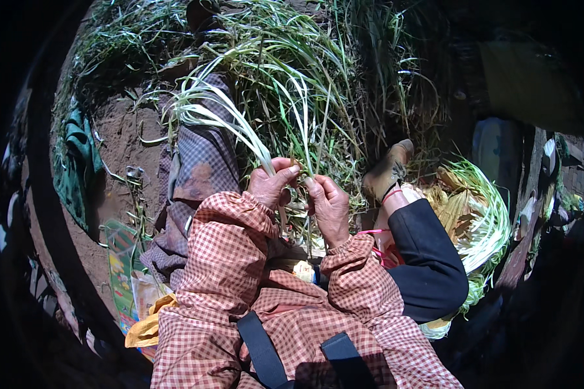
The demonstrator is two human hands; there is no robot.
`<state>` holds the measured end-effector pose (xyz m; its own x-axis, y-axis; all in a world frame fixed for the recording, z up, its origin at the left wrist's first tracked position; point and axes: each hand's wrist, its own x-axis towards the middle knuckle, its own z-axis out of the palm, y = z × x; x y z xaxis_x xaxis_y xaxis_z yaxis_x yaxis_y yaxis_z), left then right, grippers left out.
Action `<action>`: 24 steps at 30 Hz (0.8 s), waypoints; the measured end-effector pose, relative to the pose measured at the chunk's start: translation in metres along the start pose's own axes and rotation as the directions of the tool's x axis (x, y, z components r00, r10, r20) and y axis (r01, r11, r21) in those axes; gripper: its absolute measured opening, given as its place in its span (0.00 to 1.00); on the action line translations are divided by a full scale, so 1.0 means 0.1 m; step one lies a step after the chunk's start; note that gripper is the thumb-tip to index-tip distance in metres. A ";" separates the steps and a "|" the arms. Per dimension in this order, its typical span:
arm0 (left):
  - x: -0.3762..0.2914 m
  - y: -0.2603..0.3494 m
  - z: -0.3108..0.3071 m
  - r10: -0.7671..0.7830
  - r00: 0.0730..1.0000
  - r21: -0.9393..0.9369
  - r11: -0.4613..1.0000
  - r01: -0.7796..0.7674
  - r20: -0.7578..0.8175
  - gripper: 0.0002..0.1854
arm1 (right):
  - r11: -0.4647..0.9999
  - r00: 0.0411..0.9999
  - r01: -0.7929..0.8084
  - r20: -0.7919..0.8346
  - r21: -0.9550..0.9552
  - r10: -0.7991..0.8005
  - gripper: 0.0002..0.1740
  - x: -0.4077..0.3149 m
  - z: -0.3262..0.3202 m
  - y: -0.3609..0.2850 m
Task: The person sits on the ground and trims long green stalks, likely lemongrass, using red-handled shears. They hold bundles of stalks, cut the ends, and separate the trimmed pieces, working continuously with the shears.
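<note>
My left hand (268,188) grips a bundle of long, pale stalks (243,129), which look like chives. The bundle rises from the fist and its tips bend over to the left. Close beside it, my right hand (332,209) pinches a few thinner, greener stalks (305,116) between thumb and forefinger. A brownish, withered bit (297,167) shows between the two hands. Beyond them spreads a large, tangled heap of green stalks and leaves (282,44). The lower ends of the held stalks are partly hidden by my fingers.
At right, a curved pile of cleaned-looking pale stalks (486,228) lies beside dry husks (452,209). A shoe (389,167) and a dark trouser leg (428,257) are near my right arm. Green cloth (80,165) lies at left on bare soil (126,121), above a patterned sheet (119,262).
</note>
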<state>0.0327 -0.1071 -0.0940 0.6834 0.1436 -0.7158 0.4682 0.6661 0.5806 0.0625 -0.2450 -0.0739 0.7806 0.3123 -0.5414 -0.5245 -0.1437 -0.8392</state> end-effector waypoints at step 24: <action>-0.02 -0.19 0.04 0.154 0.984 -0.037 0.987 -0.158 -0.091 0.14 | 0.945 0.950 0.311 0.026 -0.099 -0.310 0.07 -0.06 -0.11 0.08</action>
<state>0.0249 -0.1234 -0.1018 0.6931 0.3107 -0.6504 0.3336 0.6617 0.6715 0.0568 -0.2582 -0.0779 0.8955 0.3662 -0.2527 -0.2190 -0.1318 -0.9668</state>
